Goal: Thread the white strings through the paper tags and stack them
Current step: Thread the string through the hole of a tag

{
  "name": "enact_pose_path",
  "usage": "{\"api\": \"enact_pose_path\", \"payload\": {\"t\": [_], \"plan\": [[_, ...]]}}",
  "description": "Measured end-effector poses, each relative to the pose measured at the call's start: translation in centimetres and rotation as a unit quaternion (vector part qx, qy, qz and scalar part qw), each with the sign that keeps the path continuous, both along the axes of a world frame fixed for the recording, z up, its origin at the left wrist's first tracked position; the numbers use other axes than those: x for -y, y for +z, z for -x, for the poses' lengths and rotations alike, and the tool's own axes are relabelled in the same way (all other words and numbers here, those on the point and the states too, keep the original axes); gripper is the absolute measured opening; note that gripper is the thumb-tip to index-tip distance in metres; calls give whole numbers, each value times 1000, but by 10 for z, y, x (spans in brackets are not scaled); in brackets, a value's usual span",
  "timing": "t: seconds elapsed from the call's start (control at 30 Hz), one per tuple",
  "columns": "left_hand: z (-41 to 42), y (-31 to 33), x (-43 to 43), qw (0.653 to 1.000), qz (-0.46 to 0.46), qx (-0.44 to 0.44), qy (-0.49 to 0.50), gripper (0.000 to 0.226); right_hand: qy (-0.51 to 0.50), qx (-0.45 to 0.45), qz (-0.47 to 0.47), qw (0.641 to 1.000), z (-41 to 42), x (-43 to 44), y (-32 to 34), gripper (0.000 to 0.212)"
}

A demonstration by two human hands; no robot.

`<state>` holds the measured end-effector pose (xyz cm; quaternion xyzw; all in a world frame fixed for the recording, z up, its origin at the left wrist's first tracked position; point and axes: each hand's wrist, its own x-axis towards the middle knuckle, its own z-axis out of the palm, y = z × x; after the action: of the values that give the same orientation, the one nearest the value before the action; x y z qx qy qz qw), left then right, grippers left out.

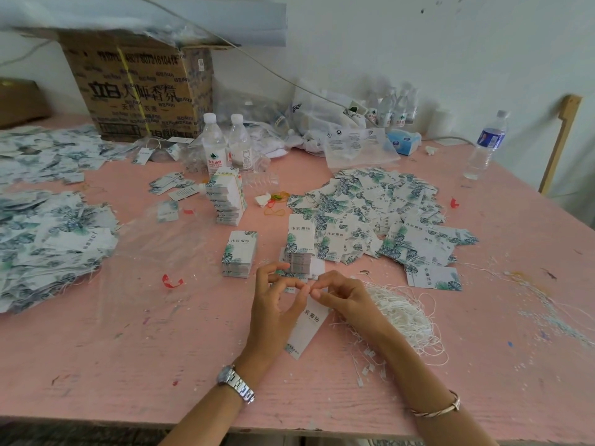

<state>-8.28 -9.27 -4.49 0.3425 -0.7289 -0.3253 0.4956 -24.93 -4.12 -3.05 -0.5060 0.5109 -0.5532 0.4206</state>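
A white paper tag [309,328] with printed characters and a leaf corner hangs tilted between my hands above the pink table. My left hand [279,297] pinches its top edge with thumb and fingers. My right hand [341,296] meets it fingertip to fingertip at the tag's top; a string in that pinch is too fine to see. A tangle of white strings [407,312] lies just right of my right wrist. Two neat tag stacks stand beyond my hands: one [240,254] to the left, a taller one [301,247] straight ahead. Loose tags [383,214] spread to the right.
More tag heaps [48,239] cover the table's left side. A tall bundled stack [227,196], water bottles [213,144], a cardboard box [138,91], plastic bags [322,123] and a bottle [486,146] stand further back. Red scraps [172,281] lie near the left.
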Motion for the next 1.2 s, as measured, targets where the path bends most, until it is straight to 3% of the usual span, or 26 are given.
{"api": "enact_pose_path", "payload": {"t": [0.2, 0.57, 0.7, 0.83, 0.97, 1.03, 1.2], "plan": [[0, 5, -2, 1000, -15, -2, -9, 19, -5, 23, -13, 1000, 0, 2, 0, 15], [1, 1, -1, 1000, -6, 15, 0, 5, 41, 67, -33, 996, -4, 0, 6, 9], [1, 3, -4, 999, 26, 34, 0, 30, 22, 60, -42, 997, -3, 0, 7, 9], [-4, 8, 7, 983, 126, 84, 99, 30, 8, 55, -62, 997, -4, 1, 5, 10], [-20, 25, 46, 938, 205, 143, 241, 18, -1, 52, -76, 996, -3, 0, 5, 10], [-30, 34, 67, 925, 172, 187, 284, 25, -5, 48, -79, 996, -3, 0, 5, 10], [-50, 40, 113, 902, -46, 325, 279, 63, -5, 42, -86, 995, -3, 0, 4, 12]]}}
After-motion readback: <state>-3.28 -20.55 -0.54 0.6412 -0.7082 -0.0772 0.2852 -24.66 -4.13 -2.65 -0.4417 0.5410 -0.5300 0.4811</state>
